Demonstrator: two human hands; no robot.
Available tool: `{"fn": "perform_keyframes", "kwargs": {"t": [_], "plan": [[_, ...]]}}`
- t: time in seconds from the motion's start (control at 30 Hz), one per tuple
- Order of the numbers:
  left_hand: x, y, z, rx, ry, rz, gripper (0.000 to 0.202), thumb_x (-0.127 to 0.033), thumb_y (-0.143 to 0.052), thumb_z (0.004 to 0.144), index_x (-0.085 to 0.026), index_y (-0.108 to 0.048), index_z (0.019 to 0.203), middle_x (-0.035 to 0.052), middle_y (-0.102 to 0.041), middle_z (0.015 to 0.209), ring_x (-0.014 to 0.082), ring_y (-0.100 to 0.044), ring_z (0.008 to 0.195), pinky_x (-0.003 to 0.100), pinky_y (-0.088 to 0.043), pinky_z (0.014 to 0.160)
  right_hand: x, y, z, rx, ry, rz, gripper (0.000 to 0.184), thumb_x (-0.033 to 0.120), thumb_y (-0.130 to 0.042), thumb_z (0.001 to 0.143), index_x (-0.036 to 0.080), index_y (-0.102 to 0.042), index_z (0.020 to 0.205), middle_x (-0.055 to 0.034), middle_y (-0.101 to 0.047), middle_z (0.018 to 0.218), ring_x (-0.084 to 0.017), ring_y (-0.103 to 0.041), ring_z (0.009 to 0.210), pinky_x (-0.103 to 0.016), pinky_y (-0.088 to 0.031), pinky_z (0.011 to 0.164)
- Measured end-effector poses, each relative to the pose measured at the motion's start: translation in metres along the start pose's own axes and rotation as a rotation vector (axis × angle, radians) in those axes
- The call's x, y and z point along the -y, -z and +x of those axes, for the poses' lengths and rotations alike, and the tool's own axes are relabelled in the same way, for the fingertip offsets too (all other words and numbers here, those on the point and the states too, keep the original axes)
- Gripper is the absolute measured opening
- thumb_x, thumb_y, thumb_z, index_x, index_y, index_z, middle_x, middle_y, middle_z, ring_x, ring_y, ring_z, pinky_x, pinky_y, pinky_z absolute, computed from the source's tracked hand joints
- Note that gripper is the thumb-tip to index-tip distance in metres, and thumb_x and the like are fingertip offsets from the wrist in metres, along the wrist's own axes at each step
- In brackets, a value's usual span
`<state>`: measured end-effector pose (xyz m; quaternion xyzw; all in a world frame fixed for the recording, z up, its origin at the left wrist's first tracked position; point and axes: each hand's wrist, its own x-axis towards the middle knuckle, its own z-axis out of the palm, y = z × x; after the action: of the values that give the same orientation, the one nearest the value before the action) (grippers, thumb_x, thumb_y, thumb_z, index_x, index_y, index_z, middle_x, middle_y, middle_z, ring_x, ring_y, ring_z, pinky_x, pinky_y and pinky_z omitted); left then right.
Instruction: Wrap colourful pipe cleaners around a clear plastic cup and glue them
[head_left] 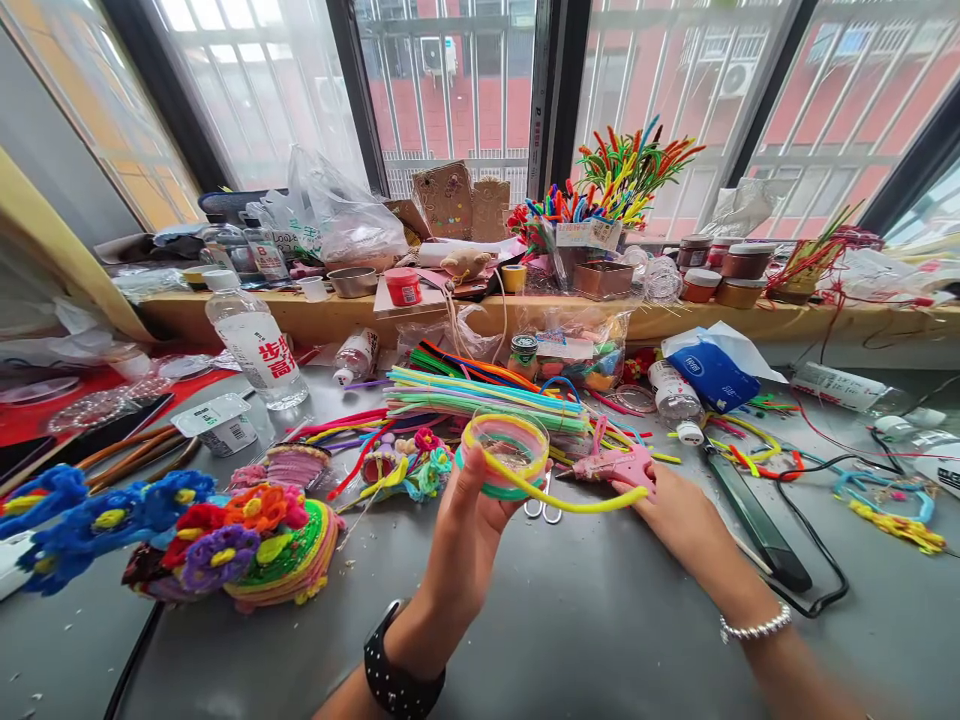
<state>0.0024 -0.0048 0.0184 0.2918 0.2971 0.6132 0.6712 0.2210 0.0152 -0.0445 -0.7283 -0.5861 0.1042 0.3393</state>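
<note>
My left hand (466,530) is raised above the grey table (570,620) and closed around a small clear cup wrapped in green, pink and yellow pipe cleaners (504,452). A loose yellow pipe cleaner end (577,503) runs from the cup toward my right hand. My right hand (667,505) rests on the table, its fingers lying on a pink glue gun (611,465). Small scissors (543,508) lie under the cup.
A bundle of coloured pipe cleaners (480,392) lies behind the cup. Finished pipe-cleaner flowers and a woven hat (255,545) sit at the left. Water bottles (255,345), a blue tissue pack (709,375), a black tool with cord (757,525) and a cluttered windowsill (525,310) surround the area.
</note>
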Motion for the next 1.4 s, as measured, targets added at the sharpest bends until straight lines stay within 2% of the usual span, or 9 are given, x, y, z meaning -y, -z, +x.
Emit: {"fn": "perform_keyframes", "kwargs": {"t": [0.1, 0.2, 0.27, 0.37, 0.47, 0.73, 0.87, 1.13, 1.4], "plan": [[0.0, -0.002, -0.001, 0.004, 0.011, 0.001, 0.051, -0.046, -0.064, 0.073, -0.018, -0.055, 0.115, 0.0085, -0.067, 0.106, 0.0268, -0.065, 0.096, 0.039, -0.05, 0.086, 0.012, 0.017, -0.002, -0.014, 0.055, 0.1, 0.044, 0.058, -0.051, 0.072, 0.016, -0.061, 0.08, -0.0137, -0.063, 0.085, -0.027, -0.058, 0.078, -0.041, -0.045, 0.069], [0.0, -0.003, -0.001, 0.03, 0.013, 0.017, 0.044, -0.046, -0.061, 0.076, -0.018, -0.058, 0.11, 0.0079, -0.067, 0.105, 0.0259, -0.064, 0.098, 0.038, -0.05, 0.086, 0.031, 0.033, -0.013, 0.139, 0.179, 0.326, 0.059, 0.069, -0.033, 0.079, 0.02, -0.064, 0.092, -0.0048, -0.062, 0.074, -0.016, -0.056, 0.059, -0.029, -0.047, 0.053], [0.001, -0.003, -0.001, 0.036, 0.01, 0.037, 0.039, -0.047, -0.058, 0.079, -0.018, -0.059, 0.106, 0.0068, -0.067, 0.103, 0.0243, -0.063, 0.098, 0.036, -0.05, 0.085, 0.046, 0.04, -0.026, 0.293, 0.264, 0.808, 0.057, 0.07, -0.051, 0.071, 0.022, -0.064, 0.099, -0.0009, -0.057, 0.067, -0.012, -0.049, 0.048, -0.024, -0.041, 0.041], [0.004, -0.004, -0.003, 0.025, 0.024, 0.072, 0.039, -0.047, -0.056, 0.08, -0.018, -0.059, 0.105, 0.0067, -0.066, 0.102, 0.0226, -0.063, 0.095, 0.034, -0.05, 0.083, 0.062, 0.043, -0.043, 0.296, 0.133, 1.039, 0.034, 0.047, -0.072, 0.066, 0.022, -0.066, 0.088, 0.0016, -0.055, 0.064, -0.008, -0.046, 0.046, -0.02, -0.041, 0.041], [0.007, -0.005, -0.005, 0.017, 0.037, 0.085, 0.041, -0.048, -0.056, 0.08, -0.017, -0.058, 0.107, 0.0076, -0.066, 0.102, 0.0221, -0.063, 0.093, 0.033, -0.051, 0.08, 0.067, 0.044, -0.048, 0.224, 0.073, 1.079, 0.018, 0.038, -0.07, 0.072, 0.021, -0.064, 0.074, 0.0029, -0.055, 0.058, -0.007, -0.045, 0.043, -0.02, -0.042, 0.042], [0.008, -0.006, -0.005, 0.042, 0.045, 0.078, 0.04, -0.046, -0.057, 0.08, -0.018, -0.058, 0.107, 0.0081, -0.066, 0.104, 0.0245, -0.063, 0.096, 0.036, -0.05, 0.082, 0.054, 0.044, -0.036, 0.265, 0.317, 1.024, 0.007, 0.027, -0.066, 0.077, 0.021, -0.065, 0.082, -0.0011, -0.058, 0.072, -0.008, -0.052, 0.048, -0.02, -0.045, 0.04], [0.008, -0.005, -0.006, 0.038, 0.058, 0.047, 0.043, -0.045, -0.058, 0.079, -0.018, -0.057, 0.111, 0.0086, -0.066, 0.107, 0.0257, -0.062, 0.1, 0.039, -0.048, 0.089, 0.056, 0.043, -0.037, 0.28, 0.377, 1.018, 0.006, 0.024, -0.062, 0.081, 0.022, -0.064, 0.075, 0.001, -0.055, 0.062, -0.009, -0.053, 0.05, -0.02, -0.046, 0.044], [0.01, -0.006, -0.007, 0.086, 0.054, 0.055, 0.044, -0.048, -0.057, 0.078, -0.017, -0.06, 0.108, 0.0089, -0.067, 0.104, 0.0267, -0.063, 0.096, 0.038, -0.051, 0.08, 0.06, 0.041, -0.041, 0.178, 0.098, 1.097, 0.018, 0.035, -0.066, 0.076, 0.02, -0.059, 0.069, 0.0018, -0.054, 0.057, -0.01, -0.048, 0.047, -0.023, -0.04, 0.046], [0.009, -0.007, -0.009, 0.151, 0.112, -0.001, 0.042, -0.052, -0.056, 0.078, -0.017, -0.065, 0.101, 0.0074, -0.07, 0.1, 0.0275, -0.065, 0.095, 0.042, -0.05, 0.086, 0.054, 0.043, -0.035, 0.212, 0.224, 1.075, 0.016, 0.032, -0.063, 0.08, 0.02, -0.06, 0.07, 0.0015, -0.054, 0.056, -0.009, -0.049, 0.045, -0.022, -0.041, 0.044]]}}
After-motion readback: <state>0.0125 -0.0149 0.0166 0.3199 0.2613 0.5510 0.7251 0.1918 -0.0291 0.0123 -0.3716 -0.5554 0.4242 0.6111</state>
